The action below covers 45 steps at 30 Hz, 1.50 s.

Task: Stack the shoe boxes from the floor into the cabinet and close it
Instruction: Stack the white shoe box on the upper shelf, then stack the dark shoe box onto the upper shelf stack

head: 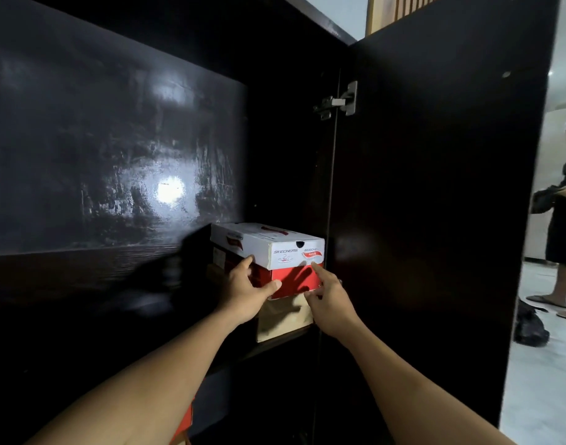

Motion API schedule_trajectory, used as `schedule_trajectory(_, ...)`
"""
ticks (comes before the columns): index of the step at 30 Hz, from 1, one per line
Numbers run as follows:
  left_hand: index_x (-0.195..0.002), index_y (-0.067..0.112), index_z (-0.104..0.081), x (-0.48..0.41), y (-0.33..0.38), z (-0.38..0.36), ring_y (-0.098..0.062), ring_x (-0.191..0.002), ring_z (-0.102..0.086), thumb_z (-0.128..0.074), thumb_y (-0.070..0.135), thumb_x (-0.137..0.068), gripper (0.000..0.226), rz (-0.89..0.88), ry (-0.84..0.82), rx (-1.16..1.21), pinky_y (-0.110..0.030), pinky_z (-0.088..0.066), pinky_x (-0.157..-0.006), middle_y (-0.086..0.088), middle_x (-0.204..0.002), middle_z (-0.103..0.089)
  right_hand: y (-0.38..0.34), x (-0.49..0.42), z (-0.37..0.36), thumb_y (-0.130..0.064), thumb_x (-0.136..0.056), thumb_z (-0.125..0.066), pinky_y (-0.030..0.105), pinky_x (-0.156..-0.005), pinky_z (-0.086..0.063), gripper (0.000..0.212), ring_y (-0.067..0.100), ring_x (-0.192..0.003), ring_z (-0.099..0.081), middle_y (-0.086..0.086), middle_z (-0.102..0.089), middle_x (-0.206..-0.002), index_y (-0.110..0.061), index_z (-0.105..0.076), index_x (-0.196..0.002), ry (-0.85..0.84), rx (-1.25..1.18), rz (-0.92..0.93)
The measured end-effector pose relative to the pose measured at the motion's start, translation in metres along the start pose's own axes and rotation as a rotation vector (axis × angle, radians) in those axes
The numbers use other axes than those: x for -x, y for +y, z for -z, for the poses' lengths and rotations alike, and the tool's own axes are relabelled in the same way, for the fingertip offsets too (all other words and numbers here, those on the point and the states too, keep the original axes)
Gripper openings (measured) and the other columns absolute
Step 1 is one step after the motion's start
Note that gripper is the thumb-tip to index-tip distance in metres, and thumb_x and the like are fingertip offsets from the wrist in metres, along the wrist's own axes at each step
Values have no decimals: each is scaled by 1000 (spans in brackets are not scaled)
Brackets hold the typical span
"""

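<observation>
Head view: hands are squaring a Skechers shoe box (275, 244) in the cabinet (114, 139).
At six o'clock, left hand (248, 285) is clasping its corner, right hand (331, 300) pressing open-fingered, aligning it atop a tan box (285, 319).

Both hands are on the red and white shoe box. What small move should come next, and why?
Likely push the shoe box slightly deeper with the left hand and right hand, squaring it on the tan box. It rests near the front of the shelf, and the cabinet door is open.
</observation>
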<state>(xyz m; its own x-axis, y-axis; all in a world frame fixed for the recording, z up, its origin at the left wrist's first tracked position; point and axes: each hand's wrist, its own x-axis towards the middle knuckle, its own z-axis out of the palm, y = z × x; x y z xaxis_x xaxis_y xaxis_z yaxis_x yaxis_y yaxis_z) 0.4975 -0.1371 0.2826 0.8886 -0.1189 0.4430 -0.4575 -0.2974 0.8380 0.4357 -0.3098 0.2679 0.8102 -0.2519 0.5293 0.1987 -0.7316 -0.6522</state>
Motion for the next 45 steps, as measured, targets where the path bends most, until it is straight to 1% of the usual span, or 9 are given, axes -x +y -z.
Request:
schedule_trajectory(4, -142, 15, -47, 41, 17, -5, -23, -116, -57, -85, 25, -73, 79, -57, 46, -43, -35, -47, -101, -9, -129, -59, -5, 41, 28, -10, -93, -59, 42, -109, -43, 63, 22, -129, -50, 5, -45, -142, -18, -35, -151, 24, -31, -43)
schedule_trajectory(8, -130, 5, -55, 99, 30, -21, -19, -100, -61, -83, 22, -71, 68, -68, -17, 0, -14, -50, -81, -9, -118, -60, 3, 110, 67, -20, -92, -64, 33, -96, -50, 62, 23, -102, -65, 12, -55, -134, -18, -39, -149, 46, 38, -132)
schedule_trajectory(11, -130, 15, -56, 151, 26, -45, -27, -109, -61, -79, 42, -70, 69, -57, -94, -115, -41, -52, -95, -8, -120, -61, 16, 173, 99, -27, -94, -63, 35, -94, -52, 59, 23, -108, -63, 6, -54, -136, -22, -39, -148, 76, 67, -237)
schedule_trajectory(15, -134, 22, -52, 222, 22, -82, -23, -116, -55, -77, 39, -78, 63, -41, -262, -176, -39, -49, -97, -2, -127, -58, 41, 247, 131, -29, -95, -61, 34, -90, -52, 54, 23, -106, -62, 3, -58, -128, -21, -41, -146, 104, 155, -359)
schedule_trajectory(19, -137, 24, -49, 284, 12, -115, -21, -121, -54, -74, 45, -79, 67, -29, -437, -247, -36, -49, -96, 1, -130, -57, 63, 312, 152, -21, -96, -59, 22, -67, -46, 47, 21, -92, -64, -1, -61, -110, -16, -47, -141, 127, 161, -466)
schedule_trajectory(28, -138, 29, -47, 377, -52, -171, -19, -123, -52, -70, 48, -79, 66, -12, -751, -393, -39, -47, -98, 5, -134, -54, 144, 437, 136, -20, -97, -58, 25, -80, -44, 49, 23, -114, -58, 9, -59, -131, -12, -42, -143, 64, 151, -809)
schedule_trajectory(31, -138, 29, -46, 385, -82, -195, -19, -128, -47, -66, 46, -83, 61, -111, -895, -524, -38, -44, -100, 7, -139, -50, 171, 476, 104, -21, -97, -59, 18, -73, -41, 43, 14, -104, -57, 4, -61, -126, -12, -49, -137, 8, 144, -890)
schedule_trajectory(35, -142, 26, -42, 382, -113, -248, -24, -132, -40, -61, 40, -90, 57, -272, -1119, -632, -40, -42, -103, 5, -145, -43, 205, 517, 52, -35, -91, -65, 28, -87, -45, 42, 20, -107, -59, 3, -58, -122, -17, -56, -128, 101, 187, -1010)
schedule_trajectory(45, -155, 32, -19, 387, -158, -337, -30, -145, -18, -59, 45, -93, 74, -477, -1495, -848, -49, -32, -113, 9, -164, -9, 224, 558, -12, -57, -79, -67, 34, -85, -35, 45, 17, -113, -45, -9, -49, -119, -29, -60, -113, 31, 439, -919)
